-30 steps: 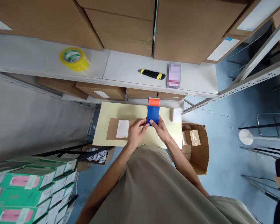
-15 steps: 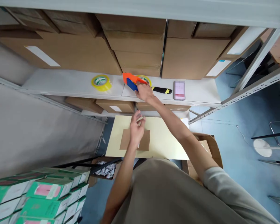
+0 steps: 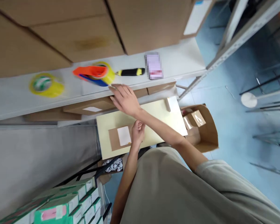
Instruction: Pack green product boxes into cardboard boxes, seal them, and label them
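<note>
Resting on the smooth shelf point(image 3: 182, 57) just beyond the empty, loosely spread right hand point(image 3: 126, 99), the plastic tape dispenser point(image 3: 92, 72) shows orange and blue (its yellow roll point(image 3: 110, 76) round), while the left hand point(image 3: 138, 133) half-curls near flat cardboard point(image 3: 114, 141), its hold unclear.

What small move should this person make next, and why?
Perhaps lower the right hand toward the brown cardboard on the table: that hand looks empty, just below the orange-and-blue tape dispenser on the shelf, while the left hand is near the cardboard.
</note>
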`<state>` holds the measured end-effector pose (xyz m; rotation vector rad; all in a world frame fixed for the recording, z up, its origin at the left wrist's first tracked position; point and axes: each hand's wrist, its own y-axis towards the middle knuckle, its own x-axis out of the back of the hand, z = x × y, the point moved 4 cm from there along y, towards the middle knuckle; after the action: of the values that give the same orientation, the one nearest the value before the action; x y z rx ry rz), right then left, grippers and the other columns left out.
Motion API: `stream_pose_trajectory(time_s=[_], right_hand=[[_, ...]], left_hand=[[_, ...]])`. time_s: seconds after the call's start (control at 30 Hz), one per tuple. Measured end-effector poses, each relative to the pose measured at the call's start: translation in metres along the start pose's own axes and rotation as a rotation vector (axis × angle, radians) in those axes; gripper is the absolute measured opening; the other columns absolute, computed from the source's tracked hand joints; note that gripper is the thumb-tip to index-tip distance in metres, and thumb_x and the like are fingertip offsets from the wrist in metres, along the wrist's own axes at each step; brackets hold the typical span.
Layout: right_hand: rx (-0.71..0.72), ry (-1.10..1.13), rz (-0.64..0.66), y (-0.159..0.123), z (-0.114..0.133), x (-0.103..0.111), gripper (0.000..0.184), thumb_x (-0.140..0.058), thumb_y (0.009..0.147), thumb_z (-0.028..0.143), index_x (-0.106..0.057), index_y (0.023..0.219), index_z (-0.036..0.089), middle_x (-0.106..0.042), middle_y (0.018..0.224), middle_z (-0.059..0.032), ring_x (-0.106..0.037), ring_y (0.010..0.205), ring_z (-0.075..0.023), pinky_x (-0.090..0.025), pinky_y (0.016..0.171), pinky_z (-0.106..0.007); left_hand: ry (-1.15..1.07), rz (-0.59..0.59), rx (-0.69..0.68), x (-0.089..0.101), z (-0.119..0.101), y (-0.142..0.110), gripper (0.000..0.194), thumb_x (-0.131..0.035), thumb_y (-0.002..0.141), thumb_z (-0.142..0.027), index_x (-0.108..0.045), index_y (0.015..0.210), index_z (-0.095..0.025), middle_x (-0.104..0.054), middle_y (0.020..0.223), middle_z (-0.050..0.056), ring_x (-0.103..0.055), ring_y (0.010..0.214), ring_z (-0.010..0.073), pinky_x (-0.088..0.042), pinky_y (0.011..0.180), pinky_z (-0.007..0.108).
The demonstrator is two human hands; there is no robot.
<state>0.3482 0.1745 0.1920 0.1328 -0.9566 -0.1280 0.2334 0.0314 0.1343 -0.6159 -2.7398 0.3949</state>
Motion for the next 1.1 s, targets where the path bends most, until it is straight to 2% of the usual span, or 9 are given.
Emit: stream_pose_trajectory(time_s=[0.1,0.2,0.3,0.4,0.47,0.63,0.83,0.97,1.1], right_hand=[[-0.219,0.011,-0.023,-0.114,-0.068,-0.005,0.052,-0.053,0.119,0.040,-0.061,0.164,0.018,-0.059,0.173,-0.0198,-0.053,0.165,-0.0335,-0.042,0.138,-0.056],[-0.631,0.099,-0.195,-0.224,-0.149,0.007,0.041,-0.057,0.116,0.033,-0.069,0.150,0.014,-0.071,0.155,-0.0259,-0.065,0.151,-0.0348,-0.049,0.132,-0.054],[-0.796,0.086,-0.303,-0.284,-0.218,0.019,0.040,-0.059,0.113,0.033,-0.069,0.147,0.012,-0.069,0.154,-0.0279,-0.064,0.149,-0.0377,-0.048,0.132,-0.057],[-0.860,0.094,-0.349,-0.298,-0.269,0.021,0.049,-0.066,0.112,0.043,-0.065,0.149,0.012,-0.067,0.155,-0.0287,-0.063,0.149,-0.0381,-0.049,0.130,-0.057],[-0.945,0.123,-0.332,-0.296,-0.292,0.017,0.052,-0.069,0.110,0.048,-0.065,0.147,0.011,-0.069,0.148,-0.0278,-0.070,0.136,-0.0355,-0.055,0.122,-0.052],[-1.020,0.189,-0.250,-0.292,-0.318,0.011,0.034,-0.065,0.113,0.042,-0.076,0.127,0.013,-0.076,0.131,-0.0211,-0.075,0.109,-0.0271,-0.061,0.106,-0.040],[-1.004,0.172,-0.211,-0.294,-0.317,0.019,0.031,-0.062,0.112,0.038,-0.079,0.125,0.016,-0.077,0.131,-0.0186,-0.076,0.107,-0.0282,-0.060,0.103,-0.041],[-1.002,0.153,-0.210,-0.290,-0.315,0.022,0.030,-0.066,0.112,0.043,-0.077,0.122,0.018,-0.079,0.127,-0.0162,-0.076,0.108,-0.0284,-0.059,0.102,-0.040],[-1.049,0.212,-0.210,-0.285,-0.318,0.026,0.029,-0.064,0.114,0.047,-0.075,0.113,0.020,-0.084,0.114,-0.0131,-0.078,0.102,-0.0268,-0.058,0.099,-0.037]], left_hand=[[0.018,0.090,0.083,-0.038,0.036,0.010,0.035,-0.077,0.106,-0.045,-0.073,0.130,-0.019,-0.082,0.128,0.015,-0.078,0.127,0.0315,-0.064,0.108,0.045],[0.019,0.143,0.158,-0.080,0.073,0.023,0.040,-0.083,0.098,-0.048,-0.073,0.126,-0.020,-0.082,0.123,0.016,-0.081,0.119,0.0308,-0.065,0.108,0.049],[0.026,0.174,0.228,-0.125,0.102,0.043,0.045,-0.088,0.089,-0.046,-0.074,0.123,-0.020,-0.083,0.124,0.019,-0.082,0.115,0.0319,-0.064,0.111,0.054],[0.057,0.195,0.254,-0.170,0.113,0.073,0.043,-0.086,0.088,-0.040,-0.075,0.124,-0.018,-0.082,0.130,0.022,-0.081,0.121,0.0325,-0.062,0.114,0.055],[0.071,0.203,0.244,-0.198,0.111,0.094,0.042,-0.083,0.090,-0.036,-0.075,0.127,-0.018,-0.081,0.134,0.021,-0.080,0.123,0.0316,-0.062,0.114,0.052],[0.115,0.239,0.271,-0.244,0.095,0.123,0.046,-0.079,0.090,-0.022,-0.074,0.136,-0.017,-0.076,0.145,0.021,-0.080,0.115,0.0286,-0.065,0.105,0.044],[0.120,0.311,0.213,-0.261,0.076,0.115,0.047,-0.069,0.090,-0.009,-0.077,0.136,-0.016,-0.075,0.147,0.018,-0.079,0.090,0.0224,-0.065,0.088,0.037],[0.123,0.267,0.225,-0.261,0.072,0.110,0.051,-0.067,0.088,-0.007,-0.077,0.137,-0.017,-0.073,0.150,0.018,-0.080,0.091,0.0233,-0.066,0.090,0.039],[0.138,0.182,0.229,-0.262,0.072,0.112,0.043,-0.073,0.090,-0.010,-0.078,0.132,-0.017,-0.078,0.144,0.016,-0.081,0.099,0.0264,-0.065,0.097,0.040]])
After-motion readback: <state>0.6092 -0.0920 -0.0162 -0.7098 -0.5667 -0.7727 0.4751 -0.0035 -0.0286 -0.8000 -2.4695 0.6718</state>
